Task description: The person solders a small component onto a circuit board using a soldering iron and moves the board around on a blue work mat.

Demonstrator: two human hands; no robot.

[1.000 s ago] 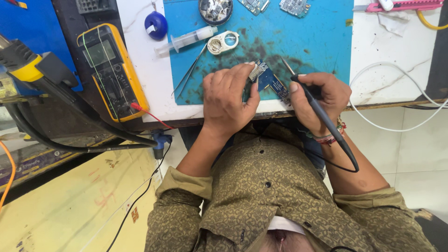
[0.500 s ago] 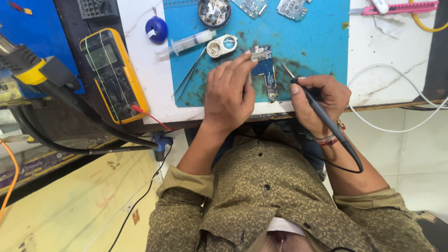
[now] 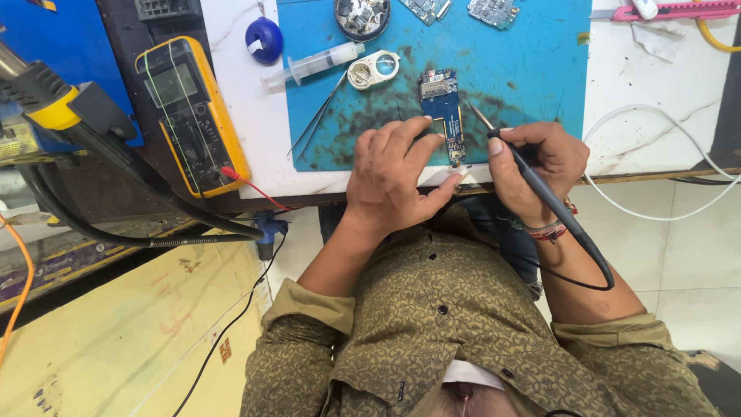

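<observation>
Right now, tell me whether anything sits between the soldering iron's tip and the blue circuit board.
Nothing visible does. The soldering iron in the right hand points across bare blue mat to the blue circuit board; the left hand rests at the board's near-left side, outside that gap.

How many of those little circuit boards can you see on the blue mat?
3. One blue circuit board lies by the left hand; two smaller boards sit at the mat's top edge, partly cut off. More may be out of view.
</observation>
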